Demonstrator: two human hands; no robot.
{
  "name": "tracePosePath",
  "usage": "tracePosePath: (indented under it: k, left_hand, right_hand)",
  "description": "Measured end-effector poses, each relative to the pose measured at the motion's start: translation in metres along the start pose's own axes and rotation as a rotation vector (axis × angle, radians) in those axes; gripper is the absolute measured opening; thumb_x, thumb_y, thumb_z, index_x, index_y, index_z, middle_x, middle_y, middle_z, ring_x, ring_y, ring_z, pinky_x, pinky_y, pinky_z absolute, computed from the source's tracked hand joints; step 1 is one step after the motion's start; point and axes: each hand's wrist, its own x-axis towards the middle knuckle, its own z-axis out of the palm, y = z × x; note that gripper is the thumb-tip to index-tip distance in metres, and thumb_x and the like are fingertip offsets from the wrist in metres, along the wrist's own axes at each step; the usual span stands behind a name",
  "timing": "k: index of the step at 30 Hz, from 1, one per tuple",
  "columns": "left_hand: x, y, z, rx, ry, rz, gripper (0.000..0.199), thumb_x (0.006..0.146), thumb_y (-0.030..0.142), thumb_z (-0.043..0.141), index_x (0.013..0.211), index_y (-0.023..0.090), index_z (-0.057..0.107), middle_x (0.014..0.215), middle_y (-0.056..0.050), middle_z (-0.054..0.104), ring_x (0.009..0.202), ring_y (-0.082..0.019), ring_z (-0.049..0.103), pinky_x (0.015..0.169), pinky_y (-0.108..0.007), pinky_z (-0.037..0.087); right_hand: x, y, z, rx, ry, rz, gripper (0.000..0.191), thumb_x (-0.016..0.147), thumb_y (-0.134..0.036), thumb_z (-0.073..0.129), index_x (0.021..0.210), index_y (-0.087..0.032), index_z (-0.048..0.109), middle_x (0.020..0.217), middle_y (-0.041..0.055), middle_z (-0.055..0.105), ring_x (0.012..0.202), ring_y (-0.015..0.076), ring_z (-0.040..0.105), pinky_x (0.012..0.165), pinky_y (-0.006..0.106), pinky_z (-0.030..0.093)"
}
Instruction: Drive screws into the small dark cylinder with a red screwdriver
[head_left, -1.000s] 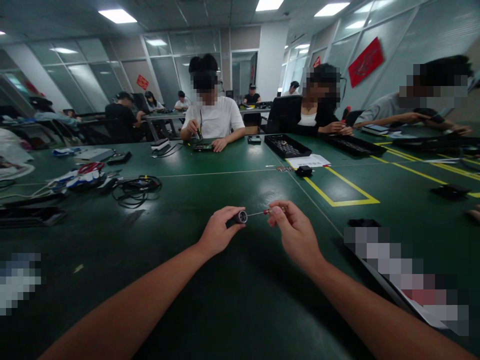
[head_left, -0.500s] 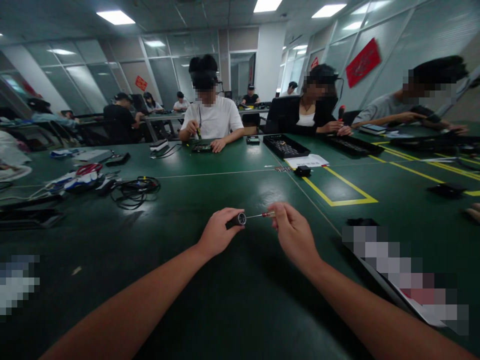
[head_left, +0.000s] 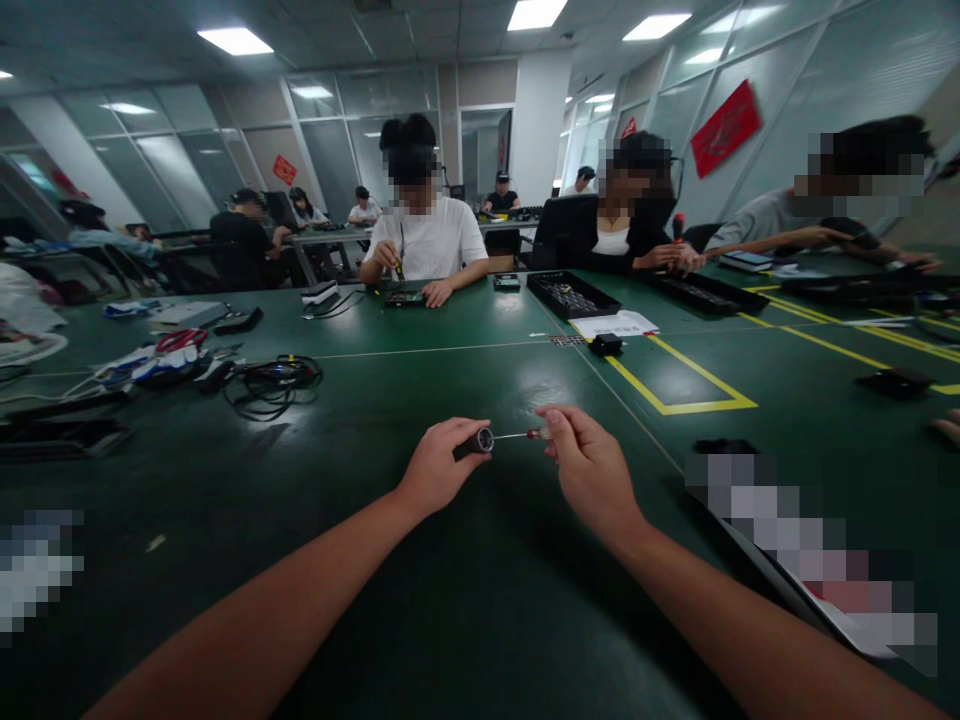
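Observation:
My left hand (head_left: 441,462) is closed around a dark cylinder (head_left: 484,440), whose round, light-rimmed end faces right and toward me. Its exact kind cannot be made out. In my right hand (head_left: 589,460) I grip a small screwdriver (head_left: 534,434) by its red and clear handle. The thin metal shaft points left, and its tip meets the cylinder's round end; whether it sits inside or only touches, I cannot tell. Both hands are above the green table (head_left: 450,600), and my fingers partly cover the cylinder's body and the handle.
Tangled black cables (head_left: 274,380) lie at the left. A black parts tray (head_left: 574,295), a white paper (head_left: 616,323) and a small black block (head_left: 606,345) are beyond my hands. Yellow tape (head_left: 709,405) marks the table at right. A co-worker (head_left: 431,240) sits opposite.
My right hand's fingers have shifted slightly on the screwdriver handle, covering more of it. The left hand and cylinder stay almost in place.

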Motion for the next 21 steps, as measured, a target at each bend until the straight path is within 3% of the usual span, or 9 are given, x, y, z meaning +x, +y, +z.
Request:
tracePosePath:
  k: [4,9,15,19,21]
  left_hand:
    - [-0.0002,-0.0002,-0.0004,0.020,0.001,0.003,0.044,0.083,0.016,0.076,0.125,0.027,0.072,0.124,-0.008,0.072,0.118,-0.029,0.063,0.105,-0.048,0.044]
    - [-0.0003,-0.0006,0.0006,0.069,-0.023,0.027,0.044,0.083,0.015,0.077,0.125,0.026,0.071,0.123,-0.008,0.072,0.117,-0.028,0.064,0.105,-0.048,0.045]
    - [0.0003,-0.0009,0.0004,0.088,0.019,0.018,0.045,0.085,0.013,0.075,0.128,0.023,0.069,0.124,-0.008,0.071,0.118,-0.025,0.064,0.105,-0.044,0.047]
    - [0.0003,-0.0011,0.0004,0.097,0.007,0.020,0.045,0.084,0.012,0.075,0.127,0.023,0.070,0.124,-0.008,0.071,0.118,-0.025,0.064,0.106,-0.044,0.046]
    - [0.0003,-0.0006,0.0003,0.109,-0.008,0.015,0.044,0.085,0.013,0.075,0.127,0.023,0.070,0.124,-0.008,0.071,0.118,-0.026,0.064,0.107,-0.045,0.046]
  right_hand:
    - [-0.0004,-0.0004,0.0016,0.081,0.029,-0.002,0.034,0.096,-0.049,0.052,0.109,-0.021,0.064,0.087,0.0049,0.069,0.077,0.0217,0.063,0.069,0.035,0.049]
    - [0.0009,-0.0024,0.0002,0.018,0.008,0.025,0.045,0.097,-0.059,0.047,0.093,-0.020,0.070,0.074,0.0040,0.068,0.062,0.0198,0.058,0.060,0.033,0.044]
    - [0.0001,0.0017,0.0042,0.124,0.065,-0.013,0.037,0.095,-0.054,0.052,0.102,-0.021,0.066,0.084,0.0049,0.070,0.077,0.0217,0.063,0.072,0.036,0.050]
    - [0.0008,0.0013,0.0042,0.094,0.002,0.053,0.046,0.097,-0.061,0.045,0.088,-0.021,0.067,0.066,0.0007,0.060,0.060,0.0188,0.057,0.059,0.033,0.046]
    - [0.0015,0.0004,0.0033,0.079,-0.005,0.047,0.044,0.095,-0.060,0.050,0.087,-0.021,0.069,0.068,0.0018,0.063,0.060,0.0187,0.058,0.058,0.033,0.046]
